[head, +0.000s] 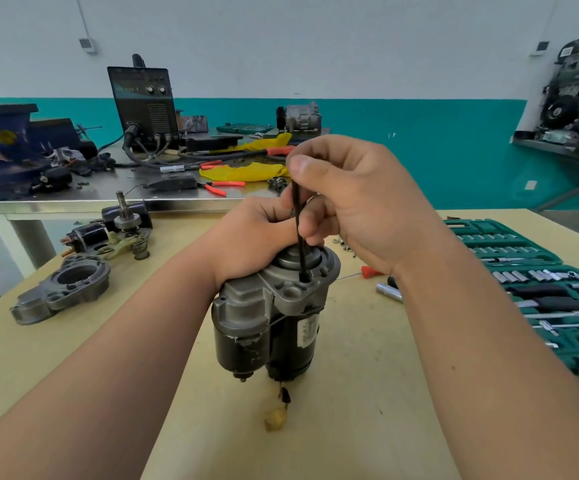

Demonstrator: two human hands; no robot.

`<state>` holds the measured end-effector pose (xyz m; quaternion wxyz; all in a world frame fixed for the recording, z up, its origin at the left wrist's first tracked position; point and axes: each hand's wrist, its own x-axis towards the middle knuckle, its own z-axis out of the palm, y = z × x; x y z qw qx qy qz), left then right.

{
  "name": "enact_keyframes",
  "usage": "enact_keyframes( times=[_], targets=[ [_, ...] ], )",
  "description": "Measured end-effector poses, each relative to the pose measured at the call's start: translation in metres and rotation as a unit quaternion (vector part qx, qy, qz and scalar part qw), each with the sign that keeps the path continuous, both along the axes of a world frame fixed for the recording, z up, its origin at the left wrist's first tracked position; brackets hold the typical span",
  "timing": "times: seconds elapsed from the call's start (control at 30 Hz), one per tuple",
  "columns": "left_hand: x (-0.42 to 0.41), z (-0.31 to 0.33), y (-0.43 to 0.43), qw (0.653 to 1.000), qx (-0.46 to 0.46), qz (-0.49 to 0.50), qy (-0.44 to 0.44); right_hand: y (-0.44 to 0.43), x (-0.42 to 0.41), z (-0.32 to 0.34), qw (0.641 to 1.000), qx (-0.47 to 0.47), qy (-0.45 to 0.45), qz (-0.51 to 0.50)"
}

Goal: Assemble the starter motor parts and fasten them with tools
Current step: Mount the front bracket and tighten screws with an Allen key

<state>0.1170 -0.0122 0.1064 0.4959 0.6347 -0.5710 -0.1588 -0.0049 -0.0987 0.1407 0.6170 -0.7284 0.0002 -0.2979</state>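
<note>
While the left hand (256,233) grips the upright grey-and-black starter motor (270,317) on the tan worktop (367,393), the right hand (357,199) pinches a thin black hex key (300,233) seated in its flange. At right, an open green plastic case (537,282) holds chrome sockets (509,276).

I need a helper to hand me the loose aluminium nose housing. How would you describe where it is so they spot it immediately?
On the tan workbench, look to its far left edge, left of the upright starter motor. The nose housing lies flat in front of the dark solenoid parts: bare grey casting with one large round bore.
</note>
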Motion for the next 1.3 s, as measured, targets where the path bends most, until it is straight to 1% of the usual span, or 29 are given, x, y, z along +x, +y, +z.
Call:
enact_keyframes(
  times=[0.1,0.17,0.23,0.33,0.43,0.57,0.77,0.83,0.93,1.0,1.07,1.17,1.3],
  targets=[
    [0.000,0.001,0.001,1.000,0.016,-0.020,-0.011,0.006,0.000,-0.007,0.993,-0.063,-0.055,-0.086],
    [0.000,0.002,0.003,1.000,0.011,-0.023,-0.006,0.010,0.001,-0.009,0.979,-0.112,-0.085,-0.149],
    [0.003,0.001,0.003,1.000,-0.001,-0.015,0.002,0.012,0.003,-0.009,0.962,-0.159,-0.092,-0.202],
    [0.001,0.002,0.003,1.000,0.004,0.001,-0.011,0.013,0.006,-0.008,0.950,-0.198,-0.105,-0.220],
    [0.002,0.007,-0.003,0.999,0.019,0.024,-0.043,0.013,0.008,-0.011,0.924,-0.265,-0.135,-0.240],
    [-0.001,0.010,-0.014,0.995,0.050,0.046,-0.072,0.009,0.009,-0.017,0.918,-0.264,-0.159,-0.249],
    [-0.004,0.010,-0.020,0.992,0.076,0.031,-0.099,-0.003,0.003,-0.024,0.910,-0.284,-0.163,-0.253],
    [-0.005,0.011,-0.023,0.992,0.080,0.030,-0.093,-0.008,-0.002,-0.024,0.916,-0.284,-0.163,-0.231],
    [-0.004,0.011,-0.023,0.993,0.081,0.008,-0.083,-0.012,-0.009,-0.023,0.930,-0.281,-0.161,-0.172],
    [-0.005,0.011,-0.022,0.993,0.080,0.003,-0.087,-0.011,-0.012,-0.021,0.936,-0.276,-0.150,-0.158],
    [-0.004,0.011,-0.023,0.993,0.080,-0.003,-0.090,-0.011,-0.013,-0.019,0.941,-0.266,-0.139,-0.155],
    [-0.005,0.010,-0.022,0.995,0.073,-0.006,-0.063,-0.009,-0.016,-0.019,0.950,-0.237,-0.144,-0.145],
    [-0.001,0.010,-0.021,0.995,0.081,-0.009,-0.065,-0.005,-0.018,-0.016,0.945,-0.224,-0.147,-0.185]
  ],
)
